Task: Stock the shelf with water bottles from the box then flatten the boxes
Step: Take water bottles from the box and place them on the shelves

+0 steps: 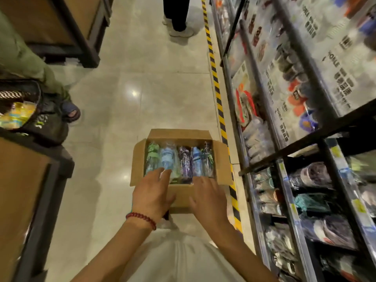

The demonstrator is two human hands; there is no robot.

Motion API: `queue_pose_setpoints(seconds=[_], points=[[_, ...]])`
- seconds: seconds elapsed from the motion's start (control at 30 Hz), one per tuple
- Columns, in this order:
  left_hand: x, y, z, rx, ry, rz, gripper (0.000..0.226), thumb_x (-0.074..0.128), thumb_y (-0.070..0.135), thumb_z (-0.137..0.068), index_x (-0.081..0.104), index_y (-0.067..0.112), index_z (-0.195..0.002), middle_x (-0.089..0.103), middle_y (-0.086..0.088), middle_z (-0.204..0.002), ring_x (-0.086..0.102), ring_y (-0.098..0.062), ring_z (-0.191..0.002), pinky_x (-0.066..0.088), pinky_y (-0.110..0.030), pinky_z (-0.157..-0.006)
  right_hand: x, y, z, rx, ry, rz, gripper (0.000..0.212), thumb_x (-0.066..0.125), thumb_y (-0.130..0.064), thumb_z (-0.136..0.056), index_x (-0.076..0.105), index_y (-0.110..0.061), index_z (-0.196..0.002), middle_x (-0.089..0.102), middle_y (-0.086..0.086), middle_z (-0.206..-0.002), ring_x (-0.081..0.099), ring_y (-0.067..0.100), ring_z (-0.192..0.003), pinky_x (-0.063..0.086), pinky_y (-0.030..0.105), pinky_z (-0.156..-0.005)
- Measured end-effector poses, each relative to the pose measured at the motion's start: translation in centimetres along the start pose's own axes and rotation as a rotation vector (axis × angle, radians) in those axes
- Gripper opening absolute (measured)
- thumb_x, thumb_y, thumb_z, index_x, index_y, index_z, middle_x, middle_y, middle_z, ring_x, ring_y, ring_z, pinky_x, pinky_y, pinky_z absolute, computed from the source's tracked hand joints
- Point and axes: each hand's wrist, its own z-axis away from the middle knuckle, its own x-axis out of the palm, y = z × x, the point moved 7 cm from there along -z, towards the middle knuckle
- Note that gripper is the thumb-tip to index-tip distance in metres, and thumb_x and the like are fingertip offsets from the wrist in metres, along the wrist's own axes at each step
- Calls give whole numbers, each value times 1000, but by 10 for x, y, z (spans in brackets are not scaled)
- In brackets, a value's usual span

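Left hand and right hand, fingers spread, empty, reach into the cardboard box; water bottles all inside, so stocking looks barely begun, flattening pending.

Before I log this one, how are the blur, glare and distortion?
Head view: shelf at right smeared by motion blur, labels unreadable; ceiling-light glare on the floor tile; wide-angle bending of the aisle lines; box and bottles fairly sharp, both hands slightly soft.
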Motion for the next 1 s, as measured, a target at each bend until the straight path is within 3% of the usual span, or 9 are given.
queue_pose_setpoints(seconds=[0.2, 0.4, 0.53, 0.63, 1.0], points=[[20, -53, -74, -13, -96, -46, 61, 90, 40, -38, 69, 17, -91, 67, 0, -79, 64, -19, -62, 52, -25, -49, 37, -9, -79, 70, -105, -14, 52, 88, -23, -50, 67, -18, -97, 65, 0, -85, 64, 22, -78, 54, 32, -63], [96, -99, -139, -105, -202, 1, 55, 88, 39, -45, 67, 18, -91, 65, 4, -81, 63, -15, -67, 50, -24, -52, 113, 18, -152, 149, -253, -36, 58, 88, -25, -47, 68, -14, -100, 66, 3, -86, 65, 24, -77, 54, 33, -56], [172, -131, -188, -214, -281, 68, 43, 64, 40, -81, 53, 22, -119, 58, 5, -115, 55, -15, -102, 44, -24, -76, 188, 32, -201, 124, -395, -66, 44, 58, -30, -90, 45, -19, -130, 53, 1, -122, 49, 22, -116, 44, 32, -90], [232, -161, -219, -303, -276, 88, 45, 61, 44, -84, 51, 21, -121, 57, 2, -116, 54, -18, -104, 45, -29, -78, 248, 37, -232, 93, -444, -113, 47, 51, -33, -94, 36, -20, -137, 46, 1, -132, 41, 21, -124, 37, 30, -100], [426, -273, -265, -648, -334, 178, 60, 64, 32, -82, 39, 12, -133, 50, -13, -124, 50, -30, -110, 46, -38, -86, 443, 13, -313, 85, -582, -220, 56, 57, -35, -91, 33, -14, -137, 49, 9, -126, 49, 27, -114, 47, 37, -85]])
